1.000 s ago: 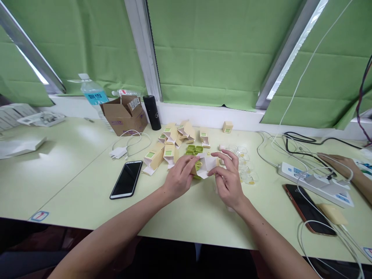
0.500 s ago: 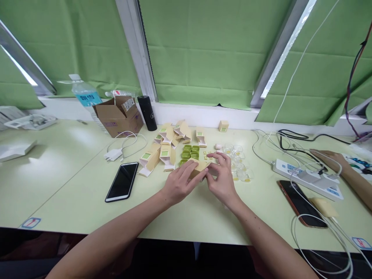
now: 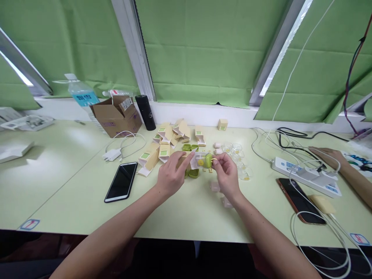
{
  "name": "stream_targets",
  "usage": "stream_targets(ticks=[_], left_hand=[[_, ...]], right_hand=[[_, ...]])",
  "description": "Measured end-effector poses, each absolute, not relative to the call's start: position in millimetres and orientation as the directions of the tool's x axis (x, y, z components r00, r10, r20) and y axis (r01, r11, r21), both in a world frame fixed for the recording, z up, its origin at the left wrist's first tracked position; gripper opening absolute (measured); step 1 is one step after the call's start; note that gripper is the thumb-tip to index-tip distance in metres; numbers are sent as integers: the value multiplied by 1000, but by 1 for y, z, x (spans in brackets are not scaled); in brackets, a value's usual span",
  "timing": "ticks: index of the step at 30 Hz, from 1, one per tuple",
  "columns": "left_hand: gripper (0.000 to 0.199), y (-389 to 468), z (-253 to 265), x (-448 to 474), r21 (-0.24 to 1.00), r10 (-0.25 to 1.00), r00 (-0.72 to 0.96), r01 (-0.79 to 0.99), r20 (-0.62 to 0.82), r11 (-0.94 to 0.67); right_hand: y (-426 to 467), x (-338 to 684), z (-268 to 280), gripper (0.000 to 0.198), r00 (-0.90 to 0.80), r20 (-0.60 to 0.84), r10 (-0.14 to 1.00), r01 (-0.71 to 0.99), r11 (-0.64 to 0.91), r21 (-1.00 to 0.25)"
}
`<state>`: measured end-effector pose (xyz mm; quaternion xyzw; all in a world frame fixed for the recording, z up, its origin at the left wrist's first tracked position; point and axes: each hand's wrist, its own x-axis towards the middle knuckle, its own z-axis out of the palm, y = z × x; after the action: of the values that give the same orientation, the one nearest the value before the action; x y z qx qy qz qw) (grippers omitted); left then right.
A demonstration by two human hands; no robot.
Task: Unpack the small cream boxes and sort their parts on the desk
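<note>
My left hand [image 3: 171, 174] is closed around a small beige paper box [image 3: 189, 160], its white flap open toward the right. At that open end is a small clear container with a green top [image 3: 207, 160], and a yellow bit at its end is pinched by my right hand [image 3: 228, 176]. Whether the container's left end sits inside the box is hard to see. Green square pieces [image 3: 193, 173] lie just beyond and below my hands, with tiny yellow pieces [image 3: 204, 170] beside them. Clear plastic cups [image 3: 236, 149] and pale pink pieces [image 3: 215, 186] lie near my right hand.
Several opened beige boxes [image 3: 149, 155] are heaped behind my left hand; one closed box [image 3: 223, 124] stands by the wall. Around them are a phone [image 3: 121, 182], a carton [image 3: 116, 120], a black flask [image 3: 145, 112] and a power strip [image 3: 305, 176]. Another person's hand [image 3: 328, 155] rests at right.
The box has shifted slightly left and its open end now faces right. My right hand has moved from the box to the clear and green container. Pink pieces now show under my right hand.
</note>
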<state>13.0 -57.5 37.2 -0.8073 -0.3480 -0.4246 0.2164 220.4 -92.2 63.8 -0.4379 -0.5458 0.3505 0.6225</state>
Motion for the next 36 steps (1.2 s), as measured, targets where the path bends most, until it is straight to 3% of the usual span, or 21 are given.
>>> stream_targets(ticks=[6,9,11,15,18,22,25,31,36], left_hand=[[76,-48,37,3,74,467,286,786,837,-614],[70,-44,36,0,186,521,201,780,830,-597],[66,-43,35,1,246,550,160,768,820,-591],[64,-44,30,6,313,567,115,736,816,-600],[64,-46,28,10,296,549,126,732,826,-614],[64,-46,28,10,283,539,139,728,831,-625],[65,-46,28,10,294,541,137,717,830,-632],[65,-47,29,11,303,539,139,699,831,-648],[64,-45,28,10,314,535,137,679,834,-663]], right_hand=[[-86,233,69,39,192,296,936,-27,307,-951],[-85,237,71,37,97,253,963,-26,257,-966],[-87,237,70,32,11,245,969,70,244,-967],[-104,227,69,13,-168,417,893,348,450,-823],[-121,218,72,6,-323,521,790,314,609,-729],[-128,212,77,10,-462,341,819,356,523,-774],[-121,217,78,10,-396,273,877,410,435,-802],[-110,232,83,10,-313,199,929,339,305,-890],[-113,248,103,10,-529,69,846,397,319,-861]])
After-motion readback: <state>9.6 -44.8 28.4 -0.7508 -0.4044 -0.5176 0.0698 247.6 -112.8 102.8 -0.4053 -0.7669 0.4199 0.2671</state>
